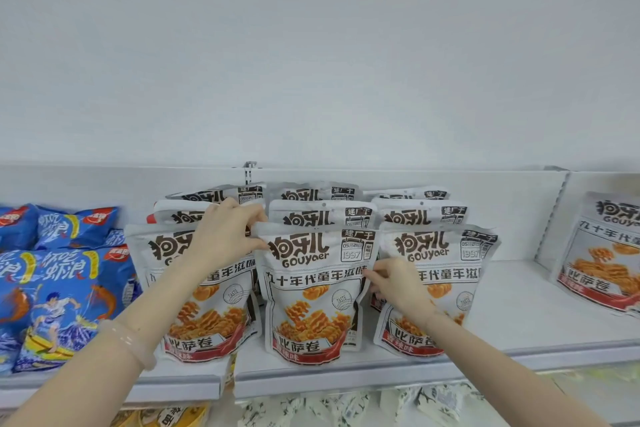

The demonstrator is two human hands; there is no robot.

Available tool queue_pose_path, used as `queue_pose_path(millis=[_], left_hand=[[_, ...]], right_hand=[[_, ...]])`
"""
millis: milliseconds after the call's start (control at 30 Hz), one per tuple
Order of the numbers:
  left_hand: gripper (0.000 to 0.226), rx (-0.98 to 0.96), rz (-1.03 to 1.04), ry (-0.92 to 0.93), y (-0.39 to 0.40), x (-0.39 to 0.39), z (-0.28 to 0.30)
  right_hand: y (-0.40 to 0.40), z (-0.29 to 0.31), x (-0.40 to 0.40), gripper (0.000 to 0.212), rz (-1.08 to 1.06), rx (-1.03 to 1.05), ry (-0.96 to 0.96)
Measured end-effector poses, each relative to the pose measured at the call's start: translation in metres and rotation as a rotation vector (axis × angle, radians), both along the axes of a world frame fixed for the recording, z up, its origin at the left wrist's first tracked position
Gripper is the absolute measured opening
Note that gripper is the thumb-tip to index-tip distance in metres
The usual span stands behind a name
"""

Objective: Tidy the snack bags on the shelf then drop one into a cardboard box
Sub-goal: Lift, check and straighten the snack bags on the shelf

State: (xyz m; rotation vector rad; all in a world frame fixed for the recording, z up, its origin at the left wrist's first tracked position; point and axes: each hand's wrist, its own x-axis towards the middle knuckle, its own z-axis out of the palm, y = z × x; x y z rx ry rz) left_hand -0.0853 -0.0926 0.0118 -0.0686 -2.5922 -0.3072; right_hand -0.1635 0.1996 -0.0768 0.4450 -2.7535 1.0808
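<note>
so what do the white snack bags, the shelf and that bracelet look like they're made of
White snack bags: likely thin plastic film, matte print, creased at the edges, silvery at the back tops.
Shelf: smooth white board, probably painted metal, with a grey front lip.
Bracelet: pale, glossy and translucent, maybe jade or glass; hard to tell which.

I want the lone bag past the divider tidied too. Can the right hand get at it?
Probably yes: the right hand is on the middle bag, with bare shelf between it and the lone bag.
</note>
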Motion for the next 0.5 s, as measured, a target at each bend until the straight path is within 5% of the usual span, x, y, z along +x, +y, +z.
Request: queue_pose_path(millis=[300, 433, 500], left_hand=[[0.037, -0.008, -0.011, 0.112, 0.001, -0.001, -0.011], [0.042, 0.064, -0.022, 0.095, 0.003, 0.001, -0.013], [0.043, 0.111, -0.034, 0.075, 0.003, 0.000, -0.013]], right_hand=[[0.006, 0.009, 0.010, 0.035, -0.015, -0.077, 0.014], [0.012, 0.052, 0.022, 0.053, -0.037, 0.204, 0.141], [0.014, 0.092, 0.029, 0.050, -0.029, 0.130, 0.213]])
